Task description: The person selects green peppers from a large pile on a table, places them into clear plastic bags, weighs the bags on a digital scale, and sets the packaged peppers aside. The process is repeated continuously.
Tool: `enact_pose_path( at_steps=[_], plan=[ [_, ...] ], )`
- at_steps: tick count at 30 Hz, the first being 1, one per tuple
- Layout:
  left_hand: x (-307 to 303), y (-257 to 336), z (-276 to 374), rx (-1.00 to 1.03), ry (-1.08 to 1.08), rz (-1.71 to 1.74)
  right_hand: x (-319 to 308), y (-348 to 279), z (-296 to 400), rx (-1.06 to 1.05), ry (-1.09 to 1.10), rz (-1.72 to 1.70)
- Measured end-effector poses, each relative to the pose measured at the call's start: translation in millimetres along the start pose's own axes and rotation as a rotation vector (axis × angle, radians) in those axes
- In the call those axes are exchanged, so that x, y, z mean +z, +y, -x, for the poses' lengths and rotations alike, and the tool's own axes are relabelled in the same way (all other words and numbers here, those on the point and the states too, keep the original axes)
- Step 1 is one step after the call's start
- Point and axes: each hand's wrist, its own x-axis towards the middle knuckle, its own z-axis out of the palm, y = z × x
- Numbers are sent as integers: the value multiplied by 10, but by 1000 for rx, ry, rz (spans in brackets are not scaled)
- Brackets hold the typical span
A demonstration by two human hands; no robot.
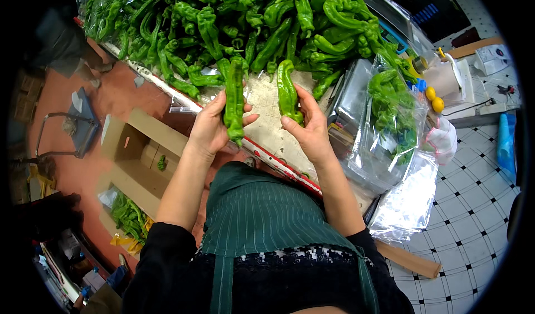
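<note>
My left hand (212,124) holds a long green pepper (235,101) upright between thumb and fingers, stem end towards me. In my right hand (308,128) is a second, curved green pepper (287,92), gripped by the thumb and fingers at its near end. Both are held apart from each other above the near part of a worn pale tabletop (265,119). Beyond them lies a large heap of green peppers (250,25). To the right of my right hand, a clear plastic bag of green peppers (391,109) rests on a metal appliance, possibly a scale.
Flat clear plastic bags (403,201) hang over the table's right end. An open cardboard box (144,147) and a box of green produce (129,218) stand on the floor at left. A blue platform cart (85,121) is farther left. Yellow lemons (437,104) lie at right.
</note>
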Motion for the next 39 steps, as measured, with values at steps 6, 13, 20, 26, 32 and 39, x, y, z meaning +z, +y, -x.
enact_pose_path(
  at_steps=[6,13,20,26,32,39],
  plan=[
    [319,-133,-91,-60,-19,-33,15,-171,118,-128,45,180],
    [639,-305,-94,-28,12,-63,-48,-148,221,-116,122,110],
    [710,-346,-76,-6,24,-105,-65,-164,294,-98,124,81],
    [771,-373,-15,115,97,-305,39,-264,295,-81,-9,177],
    [483,-409,262,9,76,-353,103,-56,281,92,-309,-1],
    [387,-428,649,266,129,-694,444,130,224,651,-275,-734]
  ],
)
